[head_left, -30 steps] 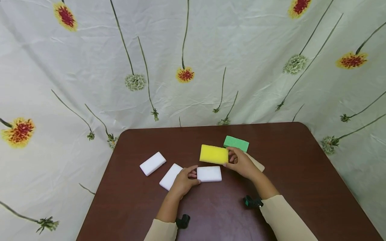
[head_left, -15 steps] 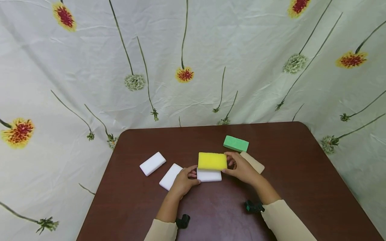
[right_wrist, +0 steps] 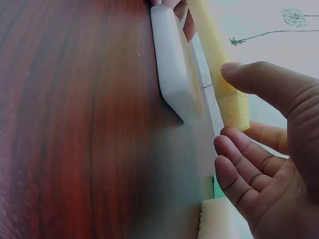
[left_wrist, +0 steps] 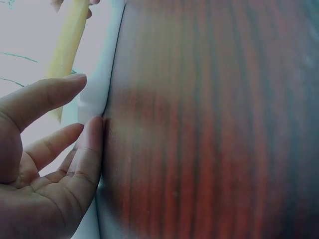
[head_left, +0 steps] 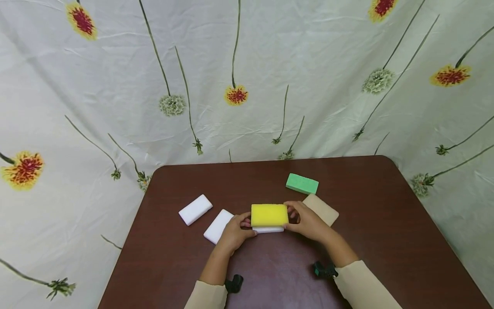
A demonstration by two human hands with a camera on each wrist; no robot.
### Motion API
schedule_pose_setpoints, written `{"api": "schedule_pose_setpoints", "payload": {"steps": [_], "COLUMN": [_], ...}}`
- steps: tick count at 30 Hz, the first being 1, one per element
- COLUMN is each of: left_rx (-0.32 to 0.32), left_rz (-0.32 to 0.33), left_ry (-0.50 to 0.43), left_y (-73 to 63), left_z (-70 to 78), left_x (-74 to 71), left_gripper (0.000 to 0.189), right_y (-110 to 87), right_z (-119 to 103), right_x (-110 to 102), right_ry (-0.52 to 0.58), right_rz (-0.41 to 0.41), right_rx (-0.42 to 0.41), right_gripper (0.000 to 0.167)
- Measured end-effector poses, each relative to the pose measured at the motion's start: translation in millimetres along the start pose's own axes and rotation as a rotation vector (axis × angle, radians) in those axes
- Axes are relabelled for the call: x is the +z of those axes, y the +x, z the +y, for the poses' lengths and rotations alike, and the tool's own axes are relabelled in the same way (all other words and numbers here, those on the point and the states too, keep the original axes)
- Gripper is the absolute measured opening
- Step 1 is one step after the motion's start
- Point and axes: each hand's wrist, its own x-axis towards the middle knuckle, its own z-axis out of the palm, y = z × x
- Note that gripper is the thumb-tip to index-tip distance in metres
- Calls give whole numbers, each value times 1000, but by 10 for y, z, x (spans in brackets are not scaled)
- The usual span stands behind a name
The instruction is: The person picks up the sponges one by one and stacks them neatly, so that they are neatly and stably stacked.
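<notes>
A yellow sponge (head_left: 269, 215) hangs close over a white sponge (head_left: 270, 229), overlapping most of it in the head view. With thumb and fingers my right hand (head_left: 306, 221) pinches the yellow sponge by its right end; in the right wrist view, the yellow sponge (right_wrist: 227, 84) has a gap between it and the white sponge (right_wrist: 172, 59) below. My left hand (head_left: 233, 234) holds the left end of that white sponge, thumb at the near corner and fingertips at the far one. In the left wrist view its fingertips (left_wrist: 92, 130) are right at the white end.
Two more white sponges lie to the left, one white sponge (head_left: 195, 210) farther out and another white sponge (head_left: 218, 226) partly behind my left hand. A green sponge (head_left: 302, 183) and a beige sponge (head_left: 322, 209) lie at the right on the brown table (head_left: 366, 184). A flowered cloth (head_left: 328, 56) hangs behind.
My right hand has brought the yellow sponge toward me and slightly left, from behind the white sponge to over it. The beige sponge shows more now. My left hand has stayed in place.
</notes>
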Motion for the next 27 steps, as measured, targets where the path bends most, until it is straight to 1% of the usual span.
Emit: {"api": "schedule_pose_setpoints", "payload": {"steps": [9, 14, 21, 27], "left_rx": [-2, -6, -12, -31], "left_rz": [-3, 1, 0, -4], "left_ry": [-24, -10, -6, -15], "left_y": [-21, -28, -28, -38], "left_z": [15, 16, 15, 17], "left_x": [10, 9, 12, 9], "left_gripper": [72, 72, 75, 82], "right_y": [-17, -25, -29, -26], "right_z": [18, 21, 21, 33], "right_x": [48, 63, 72, 84], "right_ry": [15, 23, 29, 23], "right_rz": [-38, -45, -50, -56], "right_rx": [-26, -33, -25, -14], "right_gripper": [64, 63, 64, 65]}}
